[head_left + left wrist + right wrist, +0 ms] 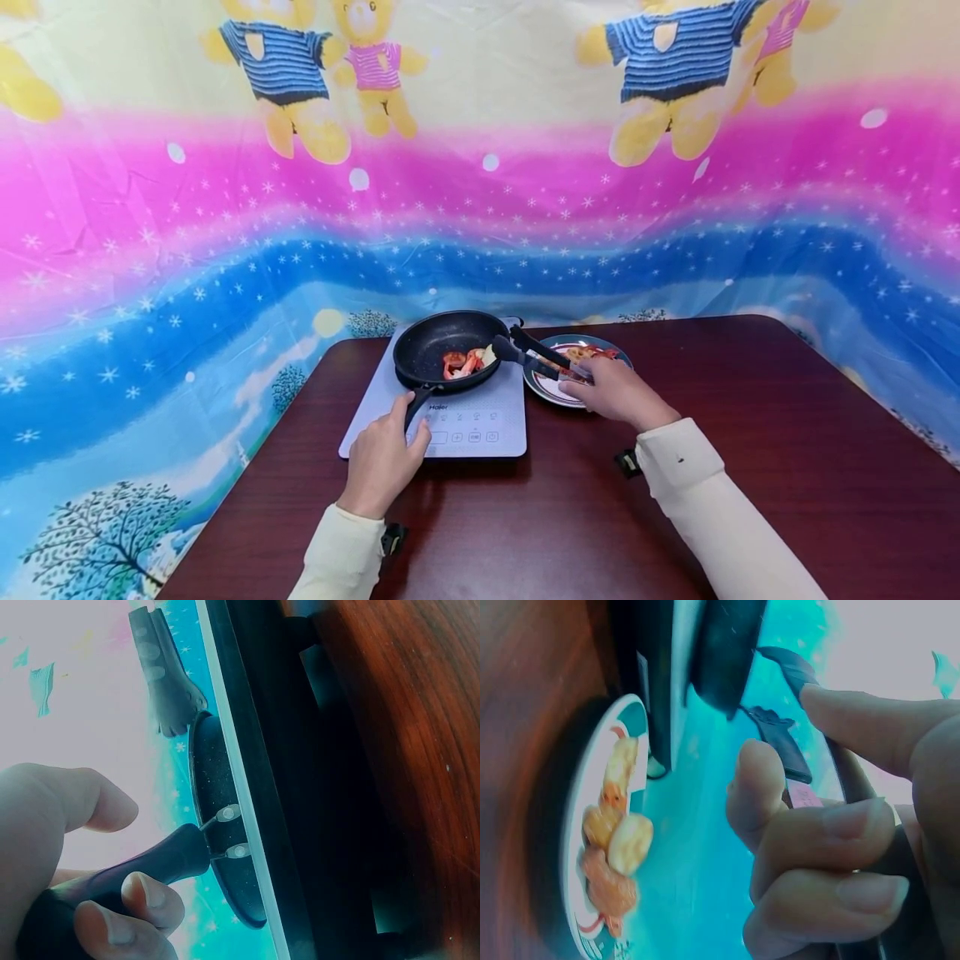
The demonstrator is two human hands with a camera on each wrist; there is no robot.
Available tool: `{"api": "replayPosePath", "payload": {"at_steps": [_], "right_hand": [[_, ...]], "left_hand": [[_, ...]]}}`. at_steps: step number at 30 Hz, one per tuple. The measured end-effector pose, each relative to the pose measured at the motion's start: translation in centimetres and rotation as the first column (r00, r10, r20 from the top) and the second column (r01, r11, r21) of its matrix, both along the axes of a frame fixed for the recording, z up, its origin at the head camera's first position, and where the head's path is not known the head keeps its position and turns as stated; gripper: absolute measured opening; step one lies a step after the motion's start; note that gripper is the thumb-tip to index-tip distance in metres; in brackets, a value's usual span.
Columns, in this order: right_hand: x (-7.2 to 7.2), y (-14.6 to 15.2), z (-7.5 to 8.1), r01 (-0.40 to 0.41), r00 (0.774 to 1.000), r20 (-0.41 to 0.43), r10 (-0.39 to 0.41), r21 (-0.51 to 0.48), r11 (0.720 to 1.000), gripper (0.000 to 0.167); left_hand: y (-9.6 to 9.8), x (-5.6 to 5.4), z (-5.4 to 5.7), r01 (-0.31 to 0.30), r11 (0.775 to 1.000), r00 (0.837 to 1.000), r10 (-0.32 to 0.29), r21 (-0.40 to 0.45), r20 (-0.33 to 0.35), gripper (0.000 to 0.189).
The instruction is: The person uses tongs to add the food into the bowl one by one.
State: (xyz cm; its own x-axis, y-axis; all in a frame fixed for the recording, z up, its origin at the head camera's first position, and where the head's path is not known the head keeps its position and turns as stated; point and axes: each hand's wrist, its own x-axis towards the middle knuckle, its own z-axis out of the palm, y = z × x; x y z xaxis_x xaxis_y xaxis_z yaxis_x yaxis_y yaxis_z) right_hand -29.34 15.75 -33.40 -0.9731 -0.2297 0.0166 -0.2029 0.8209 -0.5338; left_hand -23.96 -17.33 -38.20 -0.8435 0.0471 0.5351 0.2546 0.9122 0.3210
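Note:
My left hand grips the handle of a black frying pan. The pan sits on a white induction cooktop, with red and pale food pieces at its right side. In my right hand is a pair of black-tipped tongs, their tips at the pan's right rim. The right wrist view shows the tong tips apart, beside the pan; whether they hold food there cannot be seen. A plate of cooked-looking food pieces lies below the right hand, right of the cooktop.
Everything stands on a dark reddish-brown table. Behind and to the left hangs a colourful cloth with bears and snowflakes. The cooktop's raised edge is close to the left hand. The plate is right up against the cooktop's right side.

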Motion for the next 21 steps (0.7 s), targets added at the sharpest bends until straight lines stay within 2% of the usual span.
{"api": "replayPosePath", "payload": {"at_steps": [8, 12, 15, 21], "right_hand": [[-0.1, 3.2, 1.3, 0.034, 0.999, 0.017, -0.033, -0.056, 0.998, 0.061], [0.0, 4.5, 1.7, 0.038, 0.999, -0.011, -0.039, -0.042, 0.998, 0.054], [0.2, 5.5, 2.0, 0.049, 0.999, -0.019, -0.050, -0.045, 0.998, 0.056], [0.4, 6.8, 2.4, 0.079, 0.996, 0.040, -0.075, -0.090, 0.993, 0.054]], "left_hand": [[0.1, 0.0, 0.1, 0.001, 1.000, 1.000, -0.001, 0.002, 0.000, 0.047], [0.1, 0.0, 0.1, 0.002, 1.000, 1.000, -0.002, -0.002, -0.008, 0.046], [0.1, 0.1, 0.1, 0.003, 1.000, 1.000, -0.003, -0.001, -0.008, 0.046], [0.1, 0.1, 0.1, 0.002, 1.000, 1.000, -0.002, 0.001, -0.003, 0.046]]}}
